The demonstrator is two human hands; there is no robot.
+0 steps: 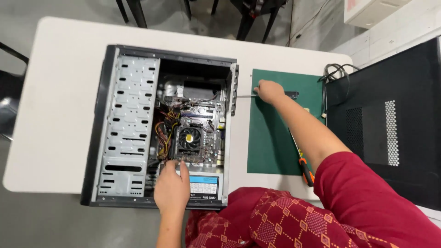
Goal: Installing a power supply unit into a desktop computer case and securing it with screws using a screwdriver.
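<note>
An open desktop computer case (pixel 128 124) lies on its side on a white table (pixel 55 115). Inside it I see a motherboard with a round cooler fan (pixel 189 138), bundled coloured cables (pixel 164 131) and a power supply with a blue and white label (pixel 204 184). My left hand (pixel 172 188) rests inside the case at its near edge, fingers touching the board just below the fan. My right hand (pixel 269 91) reaches across a green mat (pixel 271 147) and grips a screwdriver (pixel 245 96) whose thin shaft points toward the case's rear panel.
A second screwdriver with an orange and black handle (pixel 305 171) lies on the mat under my right forearm. A black case side panel (pixel 386 124) stands at the right, with grey cables (pixel 333 73) beside it. Chair legs (pixel 248 18) stand beyond the table.
</note>
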